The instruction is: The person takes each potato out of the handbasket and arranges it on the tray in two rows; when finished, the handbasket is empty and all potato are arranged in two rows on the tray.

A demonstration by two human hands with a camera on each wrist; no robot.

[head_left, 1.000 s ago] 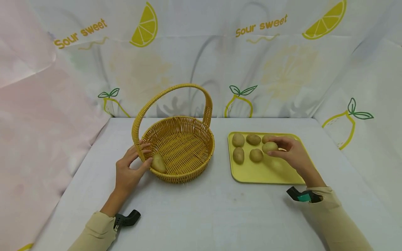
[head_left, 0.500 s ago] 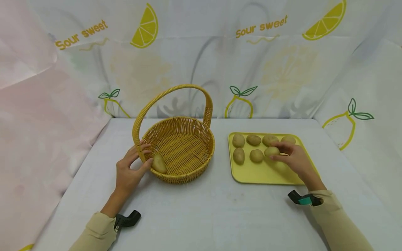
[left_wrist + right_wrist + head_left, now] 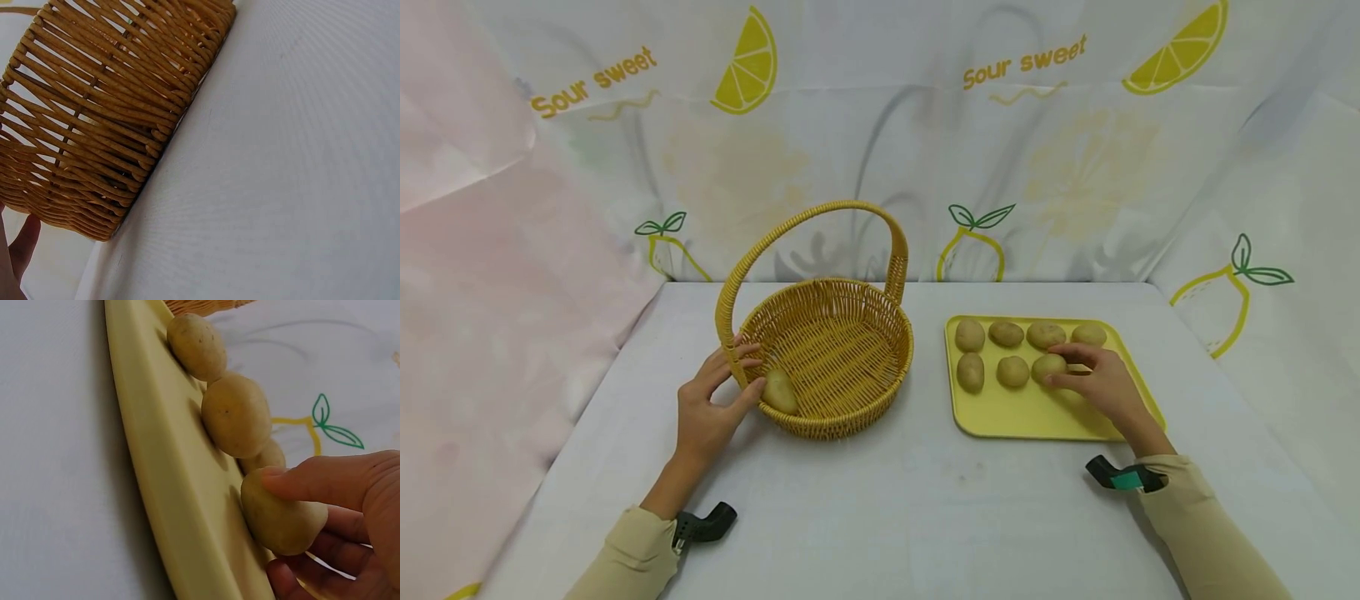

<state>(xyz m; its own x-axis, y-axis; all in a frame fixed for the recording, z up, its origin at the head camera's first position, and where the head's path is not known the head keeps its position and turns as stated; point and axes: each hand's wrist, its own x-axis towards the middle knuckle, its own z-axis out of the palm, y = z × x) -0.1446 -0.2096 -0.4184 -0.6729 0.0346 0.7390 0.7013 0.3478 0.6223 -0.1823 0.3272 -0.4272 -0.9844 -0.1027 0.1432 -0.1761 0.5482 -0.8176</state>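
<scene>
A round woven basket [image 3: 838, 421] with a tall arched handle stands left of the middle in the head view. One potato [image 3: 780, 392] lies inside it against the near-left wall. My left hand [image 3: 711, 404] grips the basket's left side at the foot of the handle, thumb at the rim. On the right is a yellow tray [image 3: 1037, 419] bearing several potatoes in two rows. With thumb and fingers my right hand [image 3: 1101, 383] pinches a potato [image 3: 281, 515] in the tray's front row, close over the tray surface. Its underside shows beside the tray in the right wrist view.
A white cloth [image 3: 910, 517] covers the table. Behind it hangs a white curtain [image 3: 850, 142] printed with lemons. Between basket and tray lies a strip of bare cloth. A front-row potato [image 3: 1013, 372] sits just left of the pinched one.
My right hand has lowered its potato to the front row of the tray and shifted slightly right, uncovering the back-row potatoes. The left hand and basket have stayed put.
</scene>
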